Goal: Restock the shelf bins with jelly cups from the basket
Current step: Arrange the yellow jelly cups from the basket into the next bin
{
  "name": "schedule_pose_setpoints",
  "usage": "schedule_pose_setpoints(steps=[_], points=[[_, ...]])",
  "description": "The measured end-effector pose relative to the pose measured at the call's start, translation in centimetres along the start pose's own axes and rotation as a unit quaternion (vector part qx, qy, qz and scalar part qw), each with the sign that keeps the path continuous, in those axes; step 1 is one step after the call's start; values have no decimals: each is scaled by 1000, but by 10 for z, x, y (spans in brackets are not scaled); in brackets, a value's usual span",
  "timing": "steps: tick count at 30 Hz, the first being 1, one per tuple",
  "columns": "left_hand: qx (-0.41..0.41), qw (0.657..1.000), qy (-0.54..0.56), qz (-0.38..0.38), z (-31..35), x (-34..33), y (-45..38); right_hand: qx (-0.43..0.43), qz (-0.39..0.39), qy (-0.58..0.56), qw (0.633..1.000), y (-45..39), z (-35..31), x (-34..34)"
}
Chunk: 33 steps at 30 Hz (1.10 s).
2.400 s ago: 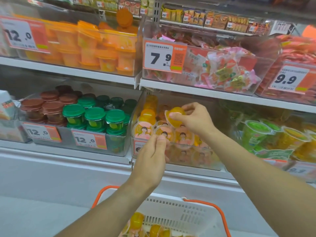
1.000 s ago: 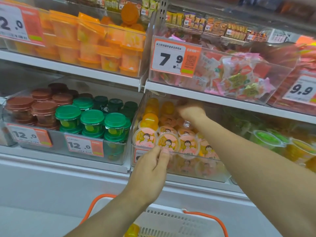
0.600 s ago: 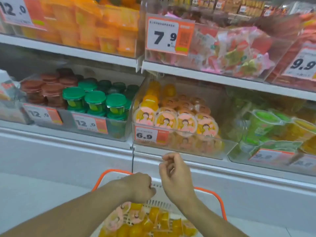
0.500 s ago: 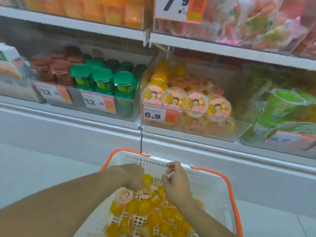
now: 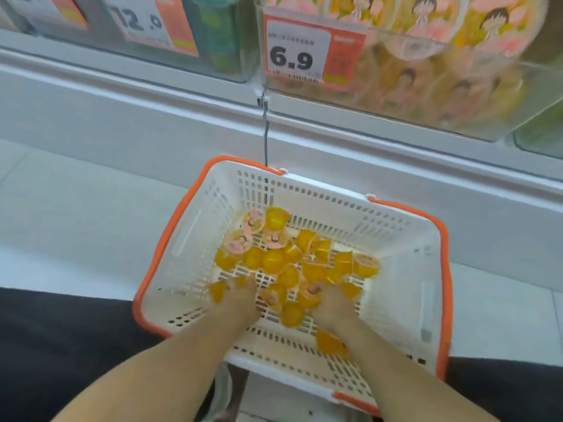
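Observation:
A white basket with an orange rim [image 5: 402, 239] stands on the floor below the shelf. It holds several yellow jelly cups [image 5: 272, 260], some showing pink cartoon lids. Both my hands are down in the pile. My left hand [image 5: 240, 304] has its blurred fingertips among the cups at the near left, and its grip is unclear. My right hand [image 5: 333, 303] curls its fingers over a pink-lidded cup [image 5: 310, 291]. Above, the clear shelf bin [image 5: 441, 95] with the 6.9 price tag [image 5: 300, 53] holds the same cups.
A neighbouring bin with green-lidded jars [image 5: 221, 35] and a 12.0 tag [image 5: 152, 22] sits at the upper left. The white shelf base [image 5: 122, 111] runs across behind the basket. Pale floor tiles [image 5: 76, 214] lie to the left, and my dark trousers [image 5: 54, 345] flank the basket.
Both hands left the shelf bin and dropped into the basket. My view tilted down from the shelves to the basket, and the hands now sit deeper among the cups.

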<state>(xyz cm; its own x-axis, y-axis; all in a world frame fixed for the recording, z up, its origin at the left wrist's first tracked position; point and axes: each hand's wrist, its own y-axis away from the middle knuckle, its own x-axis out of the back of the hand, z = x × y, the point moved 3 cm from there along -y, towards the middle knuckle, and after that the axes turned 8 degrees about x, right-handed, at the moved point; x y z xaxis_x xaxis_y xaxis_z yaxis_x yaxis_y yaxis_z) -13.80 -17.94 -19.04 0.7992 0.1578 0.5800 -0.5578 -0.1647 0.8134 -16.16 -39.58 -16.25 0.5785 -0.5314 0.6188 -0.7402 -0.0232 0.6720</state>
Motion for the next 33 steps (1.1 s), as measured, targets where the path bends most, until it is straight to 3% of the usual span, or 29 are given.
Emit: schedule_pose_setpoints(steps=[7,10,13,17,20,21,24,26,28,30,33], points=[[4,972,208,109,0,29,-10,2,48,105,993,-2,-4,1],[9,963,240,124,-4,22,-27,51,66,182,980,-3,-14,3],[24,953,263,148,-3,32,-17,76,71,185,977,-2,-21,6],[56,956,265,111,-11,43,-12,45,71,23,996,-2,-26,26],[77,934,350,-8,-21,54,-8,73,58,-158,983,0,-37,58],[71,901,423,-65,-22,57,-7,87,50,-227,969,4,-43,71],[-3,754,622,-210,-16,77,15,136,23,-433,891,24,-65,114],[-101,647,703,-277,-3,98,36,179,-6,-542,821,42,-82,139],[-177,572,741,-303,13,123,63,207,-31,-642,738,62,-98,160],[-207,544,757,-298,26,150,94,204,-42,-710,673,79,-109,176],[-260,566,729,-285,39,190,131,121,-74,-774,617,96,-124,190]])
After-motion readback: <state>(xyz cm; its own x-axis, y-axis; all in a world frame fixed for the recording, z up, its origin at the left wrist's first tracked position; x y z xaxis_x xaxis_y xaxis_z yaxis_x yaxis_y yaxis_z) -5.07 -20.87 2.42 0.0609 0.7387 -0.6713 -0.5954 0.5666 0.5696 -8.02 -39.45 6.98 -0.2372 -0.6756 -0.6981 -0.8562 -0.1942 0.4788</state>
